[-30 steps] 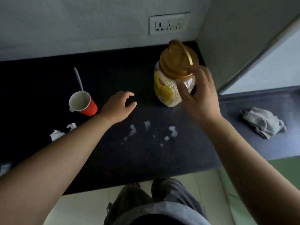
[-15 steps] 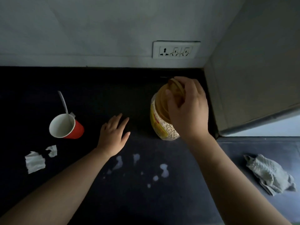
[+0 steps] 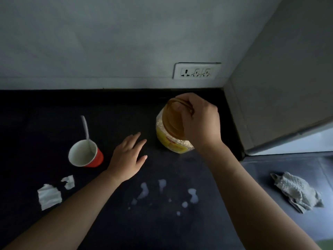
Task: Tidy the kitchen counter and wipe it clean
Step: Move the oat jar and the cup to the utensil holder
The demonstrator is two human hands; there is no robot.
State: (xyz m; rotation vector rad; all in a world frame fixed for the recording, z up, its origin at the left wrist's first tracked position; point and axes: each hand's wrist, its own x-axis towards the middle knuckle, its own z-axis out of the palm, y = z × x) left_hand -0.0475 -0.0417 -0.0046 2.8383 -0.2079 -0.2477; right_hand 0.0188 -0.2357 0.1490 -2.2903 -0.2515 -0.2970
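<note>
A clear oats jar [image 3: 170,141] with a yellow label and brown lid stands near the back right corner of the dark counter [image 3: 54,109]. My right hand [image 3: 200,121] grips its lid and handle from above. My left hand [image 3: 128,156] rests flat and open on the counter, left of the jar. A red paper cup [image 3: 86,156] with a white spoon [image 3: 85,127] in it sits left of that hand. White spilled drops [image 3: 162,193] lie in front of the jar. Torn paper scraps [image 3: 49,195] lie at the front left. A grey cloth [image 3: 297,193] is crumpled at the right.
A white wall socket [image 3: 197,70] sits above the counter's back edge. A grey wall or cabinet side [image 3: 281,87] closes the right end just beyond the jar. The lower grey counter section [image 3: 281,170] holding the cloth extends to the right.
My right hand has slid from the jar's side onto its lid and closed on the handle, with the jar set back toward the corner. My left hand has flattened on the counter. The camera tilted up.
</note>
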